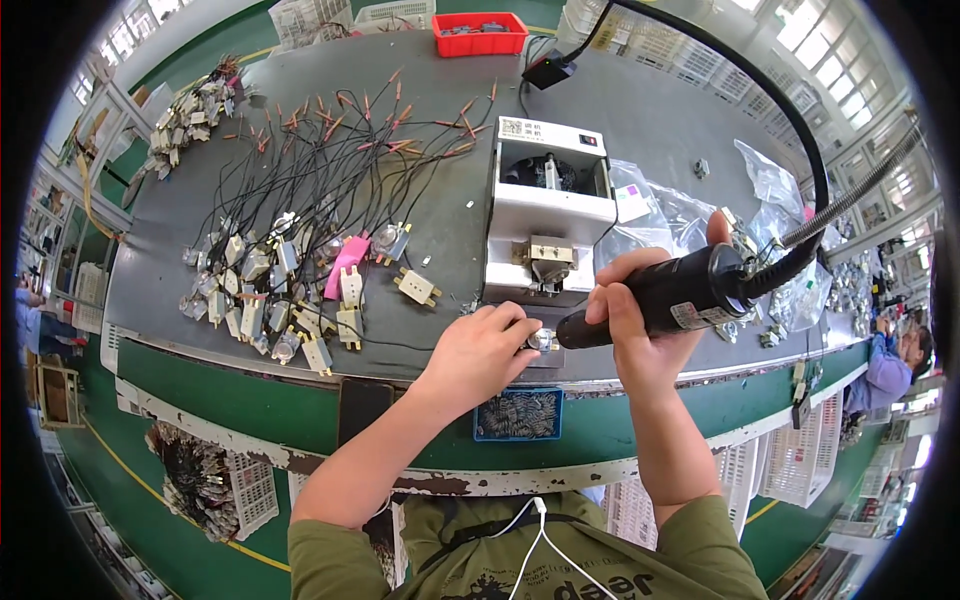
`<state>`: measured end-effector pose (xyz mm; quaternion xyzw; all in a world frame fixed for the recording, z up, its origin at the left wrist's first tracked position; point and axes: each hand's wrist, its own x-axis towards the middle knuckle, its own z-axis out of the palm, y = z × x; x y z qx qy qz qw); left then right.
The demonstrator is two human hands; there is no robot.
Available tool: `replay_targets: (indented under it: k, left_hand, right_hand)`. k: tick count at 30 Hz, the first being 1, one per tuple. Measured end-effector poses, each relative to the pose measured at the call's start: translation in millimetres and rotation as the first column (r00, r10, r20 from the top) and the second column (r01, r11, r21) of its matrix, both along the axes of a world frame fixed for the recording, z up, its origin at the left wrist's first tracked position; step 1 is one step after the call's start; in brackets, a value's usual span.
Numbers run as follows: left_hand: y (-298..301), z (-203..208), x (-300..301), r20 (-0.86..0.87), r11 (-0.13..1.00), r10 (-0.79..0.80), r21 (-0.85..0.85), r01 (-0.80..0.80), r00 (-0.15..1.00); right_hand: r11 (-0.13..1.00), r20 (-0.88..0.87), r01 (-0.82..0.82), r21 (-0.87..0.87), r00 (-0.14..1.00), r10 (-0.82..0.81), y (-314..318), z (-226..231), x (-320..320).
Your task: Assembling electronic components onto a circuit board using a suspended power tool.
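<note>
My left hand (474, 352) pinches a small electrical part with a clear round piece (543, 340) near the table's front edge. My right hand (655, 355) is wrapped around a black electric screwdriver (690, 290), held sideways with its nose pointing left. The nose meets the part at my left fingertips; whether the bit sits on a screw is hidden. Just beyond both hands stands a white and grey screw feeder (552, 212). Left of it lie several white plug-like units (417, 287) and clear-fronted ones with black wires (330, 150) spread behind them.
A blue tray of small metal screws (518, 438) sits at the front edge, below my hands. Farther off is a red bin (480, 45). Clear plastic bags (670, 215) and loose parts cover the right side. The screwdriver's black cable (815, 150) arches overhead. Another person (885, 370) sits at far right.
</note>
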<state>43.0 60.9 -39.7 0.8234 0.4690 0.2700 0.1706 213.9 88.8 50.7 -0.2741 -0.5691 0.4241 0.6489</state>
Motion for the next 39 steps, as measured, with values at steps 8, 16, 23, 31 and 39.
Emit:
replay_targets:
  k: [8,16,23,31,39]
  left_hand:
    - [-1.6,-1.2,-1.0,-0.007,1.000,-0.008,-0.013,0.008,1.000]
    - [0.0,-1.5,-2.5,0.007,0.999,-0.034,0.022,0.034,0.999]
    - [-1.8,-4.7,-1.6,0.025,0.999,-0.027,-0.021,0.028,0.999]
    - [-0.4,-3.6,-3.9,0.016,1.000,-0.021,-0.007,0.021,1.000]
    - [-15.6,5.4,-4.5,0.055,0.999,-0.029,-0.037,0.031,0.998]
  right_hand:
    - [1.000,0.093,0.002,-0.009,0.996,-0.001,1.3,-9.0,0.7]
    - [0.999,0.131,-0.020,0.047,0.991,0.014,0.2,-14.8,2.1]
    - [0.995,0.207,0.007,0.096,0.978,-0.027,1.5,-22.4,1.8]
    - [0.994,0.164,-0.058,0.093,0.986,0.042,1.5,-18.0,-4.1]
    - [0.996,-0.023,-0.090,0.023,0.996,0.090,-13.6,14.8,17.4]
